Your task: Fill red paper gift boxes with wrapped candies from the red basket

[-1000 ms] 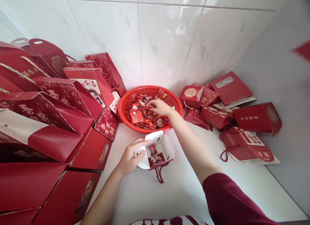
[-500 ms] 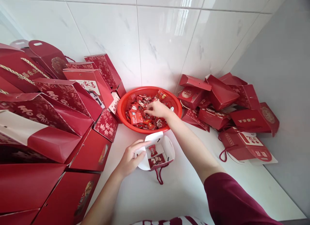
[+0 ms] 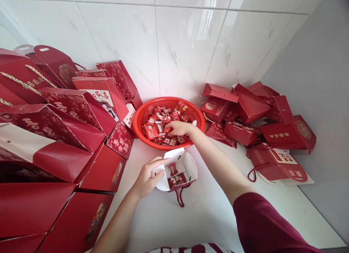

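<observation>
My left hand [image 3: 147, 178] grips the flap of a small open gift box [image 3: 192, 167], thumb on one side and fingers on the other. The box is white inside and red outside, with a dark red cord handle [image 3: 180, 197] lying at its front. Inside it lie a red wrapped candy [image 3: 172, 168] and a darker red packet [image 3: 177, 179]. My right hand [image 3: 180, 128] reaches into a red plastic basket [image 3: 202, 116] heaped with wrapped candies [image 3: 154, 131]. Its fingers are closed on a red wrapped candy [image 3: 168, 129], partly hidden by the hand.
Red gift bags and boxes [image 3: 65, 122] crowd the left side of the white table [image 3: 152, 224]. More red gift boxes [image 3: 251, 104] are piled at the right, with a corded box [image 3: 275, 162] nearest me. A tiled wall [image 3: 185, 45] stands right behind the basket.
My right hand has lowered slightly in the basket, and a red wrapped candy now shows between its fingers. My left hand and the gift box have stayed put.
</observation>
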{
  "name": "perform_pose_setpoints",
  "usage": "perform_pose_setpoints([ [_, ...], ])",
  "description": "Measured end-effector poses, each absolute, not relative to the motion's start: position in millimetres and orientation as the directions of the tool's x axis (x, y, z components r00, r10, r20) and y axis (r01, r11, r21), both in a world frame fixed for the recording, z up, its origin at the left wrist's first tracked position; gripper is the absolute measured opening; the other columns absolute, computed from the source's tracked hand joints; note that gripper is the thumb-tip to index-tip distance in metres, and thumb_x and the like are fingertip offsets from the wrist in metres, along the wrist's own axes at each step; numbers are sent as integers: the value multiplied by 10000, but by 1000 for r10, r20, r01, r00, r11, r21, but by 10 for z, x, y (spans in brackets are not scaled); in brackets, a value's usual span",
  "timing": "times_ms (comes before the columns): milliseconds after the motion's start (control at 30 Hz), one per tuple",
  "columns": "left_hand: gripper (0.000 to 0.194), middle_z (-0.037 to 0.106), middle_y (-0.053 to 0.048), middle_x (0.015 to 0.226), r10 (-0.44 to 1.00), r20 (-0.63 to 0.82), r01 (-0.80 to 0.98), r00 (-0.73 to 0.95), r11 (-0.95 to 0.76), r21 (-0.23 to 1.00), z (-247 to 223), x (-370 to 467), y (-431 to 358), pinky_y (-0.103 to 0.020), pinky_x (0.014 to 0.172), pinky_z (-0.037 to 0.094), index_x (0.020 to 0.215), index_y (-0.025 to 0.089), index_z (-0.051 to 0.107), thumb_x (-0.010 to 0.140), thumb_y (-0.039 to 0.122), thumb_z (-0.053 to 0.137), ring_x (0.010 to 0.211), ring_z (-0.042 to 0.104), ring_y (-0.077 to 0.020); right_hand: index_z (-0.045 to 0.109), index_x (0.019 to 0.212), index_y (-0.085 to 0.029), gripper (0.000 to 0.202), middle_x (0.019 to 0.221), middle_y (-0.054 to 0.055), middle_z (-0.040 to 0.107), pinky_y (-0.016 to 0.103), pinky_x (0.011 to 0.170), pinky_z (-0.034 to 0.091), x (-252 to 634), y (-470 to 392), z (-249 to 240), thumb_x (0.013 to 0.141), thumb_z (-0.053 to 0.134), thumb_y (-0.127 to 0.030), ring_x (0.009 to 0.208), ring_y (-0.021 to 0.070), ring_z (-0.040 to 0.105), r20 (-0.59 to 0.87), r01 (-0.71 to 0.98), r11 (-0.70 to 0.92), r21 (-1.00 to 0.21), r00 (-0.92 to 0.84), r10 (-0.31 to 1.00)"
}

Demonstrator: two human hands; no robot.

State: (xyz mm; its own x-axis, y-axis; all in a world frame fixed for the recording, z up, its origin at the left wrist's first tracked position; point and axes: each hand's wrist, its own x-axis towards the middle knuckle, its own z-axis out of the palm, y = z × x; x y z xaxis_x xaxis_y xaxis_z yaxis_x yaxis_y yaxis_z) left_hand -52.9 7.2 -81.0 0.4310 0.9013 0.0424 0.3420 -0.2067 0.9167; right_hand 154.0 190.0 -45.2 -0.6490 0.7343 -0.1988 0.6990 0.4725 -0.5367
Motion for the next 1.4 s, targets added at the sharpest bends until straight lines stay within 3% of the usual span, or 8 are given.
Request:
perform_pose_setpoints([
  [100,409,595,-76,1268,900,52,341,432,-217,915,-814,-527,82,-298,984,463,1309,230,625,914,254,519,1133,579,-226,670,927,-135,191,850,34,734,229,696,459,1612,1916,-453,907,553,-284,757,162,660,-198,659,396,-639,-639,743],
  [233,403,597,-80,1282,900,77,347,429,-243,906,-815,-521,84,-310,1019,443,1298,227,634,911,250,526,1173,568,-236,665,873,-132,289,841,58,746,257,649,501,1607,1916,-490,963,488,-342,696,168,672,-231,622,282,-730,-614,755],
  [467,403,596,-95,1278,885,190,327,424,-345,880,-851,-551,90,-336,1028,430,1302,214,627,914,266,533,1191,561,-245,697,828,-130,293,885,78,765,292,836,526,1610,1890,-448,967,530,-328,831,187,720,-55,559,261,-787,-485,873],
  [633,398,593,-91,1270,868,256,287,426,-398,871,-805,-601,78,-332,1041,416,1296,213,628,910,256,538,1200,555,-239,721,921,-128,363,956,83,761,321,899,519,1702,1511,-216,959,532,-436,904,195,718,310,224,441,-869,-448,838],
  [767,384,590,-86,1256,896,214,315,389,-347,883,-788,-610,84,-330,1015,436,1275,219,642,907,264,540,1174,565,-244,729,798,-148,388,727,45,733,283,758,544,1889,968,31,938,559,-468,716,152,696,301,23,386,-922,-587,752],
  [967,385,576,-88,1256,915,121,328,385,-259,909,-808,-569,104,-306,925,474,1269,218,642,905,279,533,1154,567,-249,672,643,-166,430,570,0,646,218,503,418,2062,467,177,913,587,-490,490,96,561,-61,423,388,-819,-736,674],
  [1133,358,603,-82,1218,907,144,326,396,-286,901,-797,-576,109,-308,957,446,1244,215,646,912,302,541,1156,561,-242,639,687,-184,363,592,-8,609,242,506,339,2049,303,172,954,543,-410,517,104,481,99,626,494,-604,-555,826],
  [1400,379,615,-130,1249,914,279,-69,294,-271,960,-875,-637,127,-398,1013,422,1218,159,552,912,365,463,1177,570,-283,623,990,-223,230,929,41,692,269,684,487,2174,0,12,968,520,-427,789,170,632,300,529,480,-699,-393,869],
])
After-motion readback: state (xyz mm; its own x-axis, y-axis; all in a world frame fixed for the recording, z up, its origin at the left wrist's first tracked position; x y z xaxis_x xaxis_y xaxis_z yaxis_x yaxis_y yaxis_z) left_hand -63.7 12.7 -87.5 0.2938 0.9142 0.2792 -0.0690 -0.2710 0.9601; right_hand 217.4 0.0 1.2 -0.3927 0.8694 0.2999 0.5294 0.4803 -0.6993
